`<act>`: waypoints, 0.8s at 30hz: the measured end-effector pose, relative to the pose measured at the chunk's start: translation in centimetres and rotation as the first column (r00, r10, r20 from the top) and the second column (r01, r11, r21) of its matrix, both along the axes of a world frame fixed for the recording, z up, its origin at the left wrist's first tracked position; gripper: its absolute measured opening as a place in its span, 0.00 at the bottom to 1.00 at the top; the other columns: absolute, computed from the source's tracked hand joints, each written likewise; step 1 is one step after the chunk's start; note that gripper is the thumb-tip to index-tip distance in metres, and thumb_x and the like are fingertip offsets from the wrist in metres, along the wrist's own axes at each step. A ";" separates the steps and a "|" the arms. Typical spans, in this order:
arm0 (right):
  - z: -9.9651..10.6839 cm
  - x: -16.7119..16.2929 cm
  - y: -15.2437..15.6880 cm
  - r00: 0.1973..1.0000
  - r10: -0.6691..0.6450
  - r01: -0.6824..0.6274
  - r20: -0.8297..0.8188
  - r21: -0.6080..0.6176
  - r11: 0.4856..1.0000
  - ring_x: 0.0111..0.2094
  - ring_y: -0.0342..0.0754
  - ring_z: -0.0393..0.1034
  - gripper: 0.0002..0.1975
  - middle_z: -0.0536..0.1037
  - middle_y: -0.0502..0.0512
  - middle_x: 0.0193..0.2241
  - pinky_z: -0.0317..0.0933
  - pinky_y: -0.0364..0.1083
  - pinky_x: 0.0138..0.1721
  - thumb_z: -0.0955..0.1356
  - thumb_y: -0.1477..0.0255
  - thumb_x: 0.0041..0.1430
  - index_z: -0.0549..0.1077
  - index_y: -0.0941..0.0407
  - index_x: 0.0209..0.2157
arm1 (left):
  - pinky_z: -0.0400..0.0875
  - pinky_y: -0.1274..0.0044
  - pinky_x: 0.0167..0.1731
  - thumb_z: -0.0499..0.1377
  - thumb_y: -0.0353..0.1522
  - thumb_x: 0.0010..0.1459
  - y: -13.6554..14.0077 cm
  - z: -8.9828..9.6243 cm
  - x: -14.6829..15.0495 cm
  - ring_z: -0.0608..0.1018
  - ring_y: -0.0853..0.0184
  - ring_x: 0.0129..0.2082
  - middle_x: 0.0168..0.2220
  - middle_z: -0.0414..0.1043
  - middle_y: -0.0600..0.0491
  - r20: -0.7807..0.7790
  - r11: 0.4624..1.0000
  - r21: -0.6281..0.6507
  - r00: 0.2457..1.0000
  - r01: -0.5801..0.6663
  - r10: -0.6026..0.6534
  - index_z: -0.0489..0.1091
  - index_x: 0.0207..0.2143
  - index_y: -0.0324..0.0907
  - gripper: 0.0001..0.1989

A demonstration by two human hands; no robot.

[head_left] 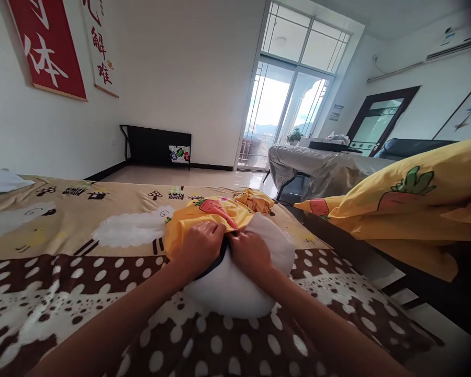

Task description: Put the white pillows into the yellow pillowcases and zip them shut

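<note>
A white pillow (235, 293) lies on a patterned blanket, partly covered by a yellow pillowcase (180, 225) printed with a carrot. My left hand (203, 245) is closed on the pillowcase's dark-edged opening. Close beside it, my right hand (251, 255) is closed too, its fingertips at the same edge and pressed against the pillow. The tips of both hands' fingers are partly hidden in the fabric. Behind the pillowcase sits a crumpled yellow-orange cloth (256, 200).
The blanket (113, 283) has sheep and dots. At right rests a yellow carrot-print pillow (400, 193) with loose fabric hanging. Beyond are a plastic-covered table (310, 159), a black folding panel (157, 144) by the wall, and glass doors (282, 110).
</note>
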State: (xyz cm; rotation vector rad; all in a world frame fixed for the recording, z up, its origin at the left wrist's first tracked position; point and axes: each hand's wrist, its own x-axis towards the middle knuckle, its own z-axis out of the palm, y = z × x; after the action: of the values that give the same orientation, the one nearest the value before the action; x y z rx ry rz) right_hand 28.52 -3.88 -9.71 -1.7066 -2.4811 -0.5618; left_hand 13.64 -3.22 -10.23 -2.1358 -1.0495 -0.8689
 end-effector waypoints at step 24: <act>-0.5 9.0 2.9 0.882 -0.304 0.365 -0.360 0.115 0.924 0.37 0.52 0.74 0.16 0.78 0.61 0.38 0.62 0.46 0.34 0.58 0.74 0.61 0.72 0.56 0.45 | 0.60 0.74 0.29 0.49 0.21 0.53 2.2 -3.5 5.3 0.66 0.64 0.26 0.23 0.63 0.53 0.456 0.974 0.224 0.880 0.033 -0.135 0.57 0.27 0.44 0.09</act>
State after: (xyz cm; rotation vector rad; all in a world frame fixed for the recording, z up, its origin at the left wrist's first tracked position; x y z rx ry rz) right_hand 37.57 -0.95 -10.17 -1.9793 -1.8573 -0.4539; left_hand 18.97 -1.04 -13.73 -1.8435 -1.0376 -1.5256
